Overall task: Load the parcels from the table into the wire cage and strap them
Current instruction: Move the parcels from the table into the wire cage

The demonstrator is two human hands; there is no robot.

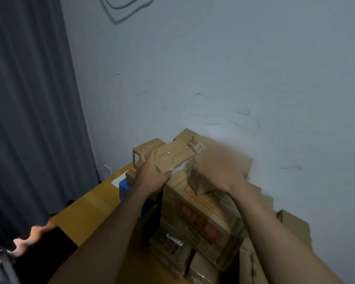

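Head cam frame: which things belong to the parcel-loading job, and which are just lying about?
Job: top box, gripped by left hand; right hand, blurred, over the parcel pile; table. No cage in view.
Lying about: blue box (maybe a parcel), white paper, curtain, wall cable.

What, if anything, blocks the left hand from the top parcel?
Nothing visible: the left hand already holds the top parcel at its near corner. The wire cage is out of view, so that path cannot be judged.
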